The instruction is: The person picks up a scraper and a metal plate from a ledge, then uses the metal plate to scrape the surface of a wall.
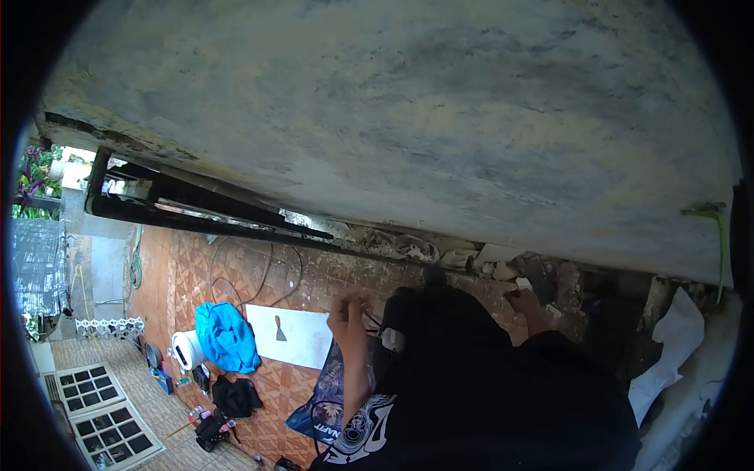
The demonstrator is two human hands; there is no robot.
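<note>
My left hand (349,312) is raised over the tiled floor beside my dark clothing, its fingers loosely bent and no object visible in them. Just to its left a white sheet (304,344) lies on the floor with a putty knife (280,330) on top. On the other side of my body, my right hand (528,303) is closed near the foot of the wall. A small white piece (524,283) shows at its fingertips; its kind is too small to make out. The large wall (440,118) in front of me has patchy grey and yellowish paint.
Loose debris (495,269) lines the wall's base, near a long black metal frame (204,221). A blue cloth (228,337) hangs over a white bucket (187,351). A dark patterned bag (322,400), a black cloth (236,396) and a cable (299,271) lie on the floor.
</note>
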